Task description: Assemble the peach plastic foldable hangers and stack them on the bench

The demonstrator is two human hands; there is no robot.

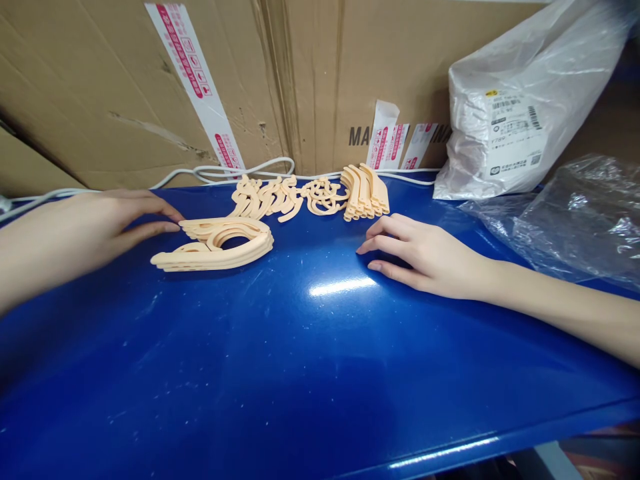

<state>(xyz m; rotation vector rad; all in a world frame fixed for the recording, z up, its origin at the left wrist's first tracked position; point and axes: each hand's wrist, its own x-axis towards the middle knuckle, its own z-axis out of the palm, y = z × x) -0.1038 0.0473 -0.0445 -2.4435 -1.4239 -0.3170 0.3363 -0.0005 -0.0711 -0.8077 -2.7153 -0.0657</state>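
A neat stack of beige plastic folding hangers [245, 252] lies flat on the blue table [280, 373], left of centre. My left hand [125, 217] reaches in from the left; its thumb and index fingertips meet the stack's back left tip, fingers loosely stretched, not wrapped round it. Over to the right, my right hand [415, 257] rests on the table with fingers slightly bent and apart, holding nothing. Just behind it sits a bundle of curved beige hanger arms [365, 193]. Beside that lie small beige hooks [323, 195] and a pile of wavy beige pieces [265, 197].
Large cardboard boxes [320, 80] stand along the back edge. A white cable [215, 175] runs in front of them. At the back right is a white plastic bag [520, 127] with a label, and crumpled clear plastic [580, 213] lies before it.
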